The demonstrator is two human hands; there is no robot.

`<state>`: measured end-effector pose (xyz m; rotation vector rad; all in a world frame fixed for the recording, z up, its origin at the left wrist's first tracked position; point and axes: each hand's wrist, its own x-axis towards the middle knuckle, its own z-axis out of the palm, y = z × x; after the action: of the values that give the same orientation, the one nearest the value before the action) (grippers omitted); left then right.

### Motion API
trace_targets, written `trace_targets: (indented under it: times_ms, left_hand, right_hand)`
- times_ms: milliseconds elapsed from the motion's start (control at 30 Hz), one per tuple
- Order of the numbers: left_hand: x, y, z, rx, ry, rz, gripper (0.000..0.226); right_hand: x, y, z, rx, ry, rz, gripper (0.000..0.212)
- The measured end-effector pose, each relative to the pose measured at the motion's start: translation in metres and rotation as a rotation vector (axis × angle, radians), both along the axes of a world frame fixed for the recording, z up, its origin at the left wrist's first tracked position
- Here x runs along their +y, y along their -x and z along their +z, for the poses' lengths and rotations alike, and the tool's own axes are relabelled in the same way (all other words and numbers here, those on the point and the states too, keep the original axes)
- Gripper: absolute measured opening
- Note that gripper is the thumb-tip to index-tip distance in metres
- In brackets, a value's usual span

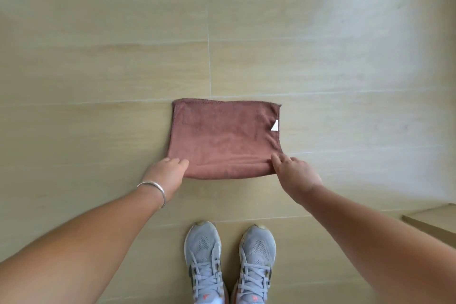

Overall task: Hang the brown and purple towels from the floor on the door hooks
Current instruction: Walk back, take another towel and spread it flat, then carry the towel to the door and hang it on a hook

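Observation:
A brown towel [223, 138] lies folded flat on the floor in front of my feet, a small white tag near its right edge. My left hand [169, 173], with a silver bracelet on the wrist, pinches the towel's near left corner. My right hand [293, 171] pinches the near right corner, fingers curled over the folded edge. The towel still rests on the floor. No purple towel, door or hooks are in view.
Beige wood-look floor tiles [98, 57] fill the view. My grey sneakers [229, 259] stand just behind the towel. A low wooden edge [431, 222] juts in at the right. Bright light falls on the floor at the upper right.

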<state>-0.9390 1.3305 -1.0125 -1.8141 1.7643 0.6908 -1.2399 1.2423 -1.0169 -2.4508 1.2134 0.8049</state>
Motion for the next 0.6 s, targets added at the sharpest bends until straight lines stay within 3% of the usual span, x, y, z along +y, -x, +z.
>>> trace_targets:
  times_ms: [133,367,600]
  left_hand:
    - [-0.035,-0.021,0.082,0.027,0.033,0.043,0.045]
    - [-0.108,-0.053,0.234,-0.029,0.13,0.139,0.031]
    - [-0.155,-0.087,0.423,0.089,0.356,0.274,0.011]
  right_hand:
    - [-0.049,-0.007,0.079,-0.017,0.067,-0.033,0.055]
    - [-0.122,-0.027,0.25,-0.028,0.083,0.023,0.028]
    - [-0.178,-0.049,0.438,-0.195,0.079,-0.017,0.042]
